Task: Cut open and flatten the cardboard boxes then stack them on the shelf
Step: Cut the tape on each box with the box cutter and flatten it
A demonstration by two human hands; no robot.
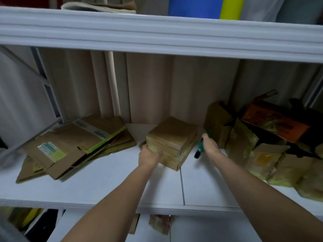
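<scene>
Box [172, 142] sits mid-shelf [97, 186], still whole. My left hand [148, 157] grips its near-left corner. My right hand [209, 144] just right of it, curled round a green cutter [199, 151]. Flattened cardboard [73, 145] piled at left, more boxes [258, 154] heaped at right.

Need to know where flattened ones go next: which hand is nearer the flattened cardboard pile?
Left. The left hand holds the box just right of the flattened pile; the right hand, gripping the cutter, is beyond the box.
</scene>
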